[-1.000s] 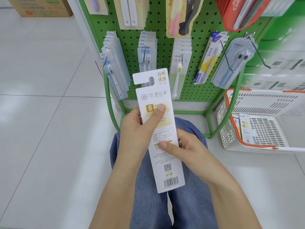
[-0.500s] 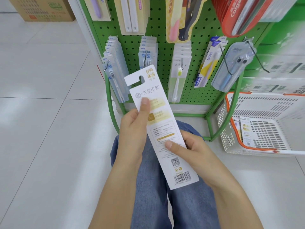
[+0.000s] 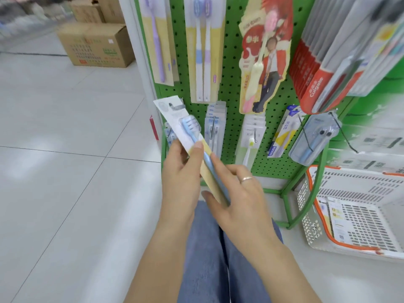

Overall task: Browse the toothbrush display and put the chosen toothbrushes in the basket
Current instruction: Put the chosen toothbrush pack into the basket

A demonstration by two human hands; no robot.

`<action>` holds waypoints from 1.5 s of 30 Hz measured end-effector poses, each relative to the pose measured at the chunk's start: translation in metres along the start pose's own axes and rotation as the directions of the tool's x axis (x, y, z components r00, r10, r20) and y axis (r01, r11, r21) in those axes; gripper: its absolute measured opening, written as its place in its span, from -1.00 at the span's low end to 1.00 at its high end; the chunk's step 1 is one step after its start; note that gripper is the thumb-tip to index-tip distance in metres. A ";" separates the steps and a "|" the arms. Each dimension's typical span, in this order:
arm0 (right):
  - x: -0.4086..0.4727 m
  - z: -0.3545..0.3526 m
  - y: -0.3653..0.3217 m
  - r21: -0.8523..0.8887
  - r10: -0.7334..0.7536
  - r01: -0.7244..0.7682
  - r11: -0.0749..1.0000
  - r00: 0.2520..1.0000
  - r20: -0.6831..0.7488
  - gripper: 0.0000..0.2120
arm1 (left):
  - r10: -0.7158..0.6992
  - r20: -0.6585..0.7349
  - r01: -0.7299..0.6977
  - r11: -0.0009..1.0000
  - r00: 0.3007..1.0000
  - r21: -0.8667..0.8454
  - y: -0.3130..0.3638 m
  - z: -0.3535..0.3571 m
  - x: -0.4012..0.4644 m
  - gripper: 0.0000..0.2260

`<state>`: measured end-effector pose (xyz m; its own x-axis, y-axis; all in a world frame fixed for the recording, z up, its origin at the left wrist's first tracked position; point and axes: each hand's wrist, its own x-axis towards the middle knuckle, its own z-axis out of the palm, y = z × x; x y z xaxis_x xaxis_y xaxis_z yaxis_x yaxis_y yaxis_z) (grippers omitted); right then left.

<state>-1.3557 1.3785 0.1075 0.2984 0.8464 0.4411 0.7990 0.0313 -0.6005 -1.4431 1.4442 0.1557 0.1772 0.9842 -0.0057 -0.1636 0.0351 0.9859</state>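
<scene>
Pack [image 3: 192, 147] is now flipped since the earlier frame: blue brush and blister facing the camera instead of the printed back, and the view is tilting up, showing more of the pegboard [image 3: 231, 110]. Pack is sitting at frame centre, tilted, top end toward upper left, in front of the lower hooks. Left hand [image 3: 179, 182] is gripping its left edge, thumb pressing on the front just below the brush head. Right hand [image 3: 240, 200] is holding the lower end, fingers curling over the front and thumb under; a ring [image 3: 246, 178] is showing on one finger. Basket [image 3: 328, 239] is sitting on the floor at lower right, beside the green rack foot, with one pack lying flat inside. Boxes [image 3: 96, 47] are standing at upper left. Jeans [image 3: 209, 259] are filling the bottom centre.
</scene>
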 end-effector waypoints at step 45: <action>0.249 0.024 -0.104 0.625 0.049 -0.038 0.780 0.999 0.000 -0.50 | 0.282 0.088 -0.278 0.959 0.955 -0.048 0.106 -0.056 0.205 -0.76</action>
<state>-1.3770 1.5985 0.2631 0.3371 0.8470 0.4111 0.2851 0.3243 -0.9020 -1.4782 1.6596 0.2500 0.2088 0.9349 0.2871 -0.2530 -0.2320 0.9393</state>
